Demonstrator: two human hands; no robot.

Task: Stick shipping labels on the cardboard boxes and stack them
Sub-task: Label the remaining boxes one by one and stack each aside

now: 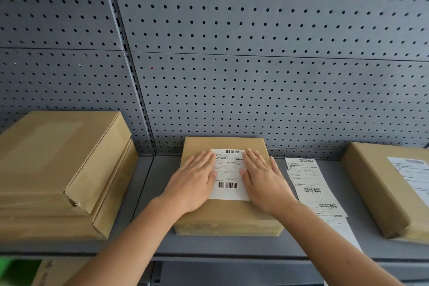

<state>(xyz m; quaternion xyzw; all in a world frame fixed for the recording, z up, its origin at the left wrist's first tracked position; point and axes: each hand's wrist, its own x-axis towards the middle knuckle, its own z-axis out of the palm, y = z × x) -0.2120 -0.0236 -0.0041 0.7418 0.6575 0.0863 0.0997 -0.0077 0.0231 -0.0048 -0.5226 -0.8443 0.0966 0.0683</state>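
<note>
A flat cardboard box [228, 218] lies in the middle of the grey shelf [232, 245]. A white shipping label [228, 175] with barcodes lies on its top. My left hand [195, 181] rests flat on the label's left edge, fingers spread. On the label's right edge my right hand [264, 180] presses flat in the same way. Neither hand grips anything. A pile of loose labels [311, 183] lies on the shelf right of the box.
Two plain cardboard boxes [58, 165] are stacked at the left. At the right edge sits another box [376, 186] bearing a label [413, 172]. A grey pegboard wall [232, 65] stands behind the shelf. Brown cardboard [55, 271] shows below the shelf.
</note>
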